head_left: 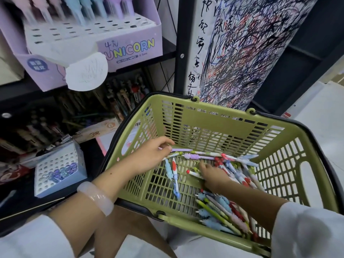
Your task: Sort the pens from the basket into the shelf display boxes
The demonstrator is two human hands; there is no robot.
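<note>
Right hand (214, 175) lies among basket (316, 183) pens, fingers' state unclear; left hand (152, 155) fingers pinch a lilac pen (181, 150).

The basket (214, 116) was matt green slotted plastic, the UNICORN display box (130, 49) smooth printed card, the bangle (95, 198) glossy and translucent, and the scribbled test sheet (242, 53) plain paper.
</note>
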